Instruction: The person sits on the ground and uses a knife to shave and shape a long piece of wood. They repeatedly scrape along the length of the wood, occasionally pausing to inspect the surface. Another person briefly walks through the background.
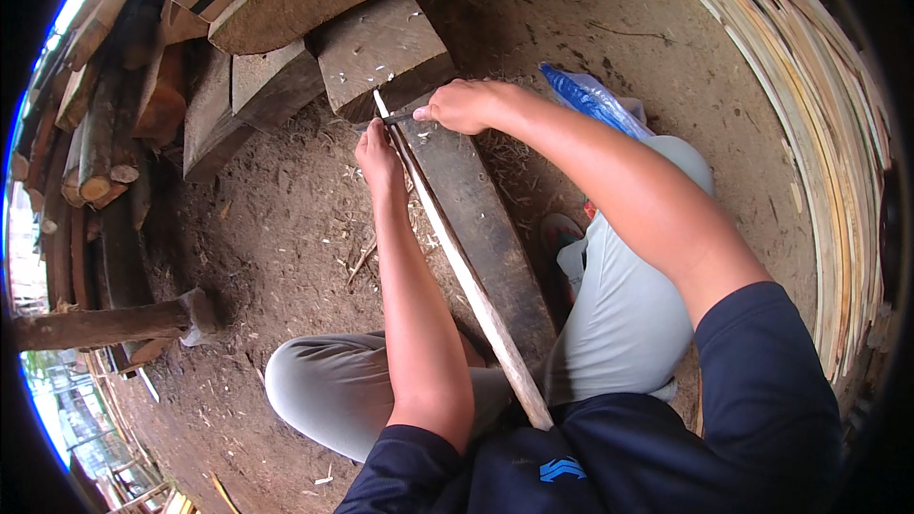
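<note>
A long, pale peeled stick [465, 276] slopes from my belly to the wooden block ahead, its thin white tip pointing away from me. Across it, close to that tip, lies a short dark bladed tool [405, 117]; whether it is a knife or a drawknife I cannot tell. My right hand [462, 107] is closed round the tool's right end, its arm reaching over from the right. Closed at the tool's left end, beside the stick, is my left hand [379, 157]; its fingers are partly hidden. Beneath the stick runs a dark wooden plank [481, 219], between my legs.
Squared timber blocks [381, 43] stand ahead, with pale shavings on top. Stacked logs [100, 148] fill the left, near a wooden post [105, 326]. Long thin wood strips [809, 133] lie along the right. A blue and white plastic bag [595, 100] rests by my right knee.
</note>
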Available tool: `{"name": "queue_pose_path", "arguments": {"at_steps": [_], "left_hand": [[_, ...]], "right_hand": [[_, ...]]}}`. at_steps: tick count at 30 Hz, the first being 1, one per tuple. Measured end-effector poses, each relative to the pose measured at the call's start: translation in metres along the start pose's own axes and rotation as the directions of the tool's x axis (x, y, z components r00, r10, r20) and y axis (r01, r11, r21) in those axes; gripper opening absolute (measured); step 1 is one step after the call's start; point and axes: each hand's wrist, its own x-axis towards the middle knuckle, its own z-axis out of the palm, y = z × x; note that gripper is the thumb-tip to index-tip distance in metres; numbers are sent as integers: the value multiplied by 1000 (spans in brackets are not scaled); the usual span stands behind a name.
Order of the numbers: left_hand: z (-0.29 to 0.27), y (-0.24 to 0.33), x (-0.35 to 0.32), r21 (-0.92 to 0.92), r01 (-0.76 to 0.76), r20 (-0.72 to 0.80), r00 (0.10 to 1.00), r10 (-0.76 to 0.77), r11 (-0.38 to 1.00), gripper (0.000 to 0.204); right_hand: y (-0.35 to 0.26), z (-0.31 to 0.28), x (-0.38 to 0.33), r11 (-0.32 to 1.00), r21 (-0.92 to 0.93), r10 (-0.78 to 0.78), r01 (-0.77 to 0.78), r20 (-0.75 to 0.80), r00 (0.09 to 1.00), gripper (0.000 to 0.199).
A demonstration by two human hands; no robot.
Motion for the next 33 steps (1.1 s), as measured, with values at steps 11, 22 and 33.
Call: {"name": "queue_pose_path", "arguments": {"at_steps": [11, 22, 33], "left_hand": [[-2, -6, -47, -141, -34, -49, 998, 28, 989, 29], [-2, -2, -25, -87, 42, -62, 997, -48, 995, 30], [-2, 0, -9, -33, 35, -25, 999, -35, 999, 32]], "right_hand": [[-2, 1, -26, 995, -50, -72, 84, 205, 976, 62], [-10, -3, -18, 997, -50, -60, 65, 88, 994, 55], [-1, -3, 9, 996, -75, -24, 39, 194, 981, 64]]}}
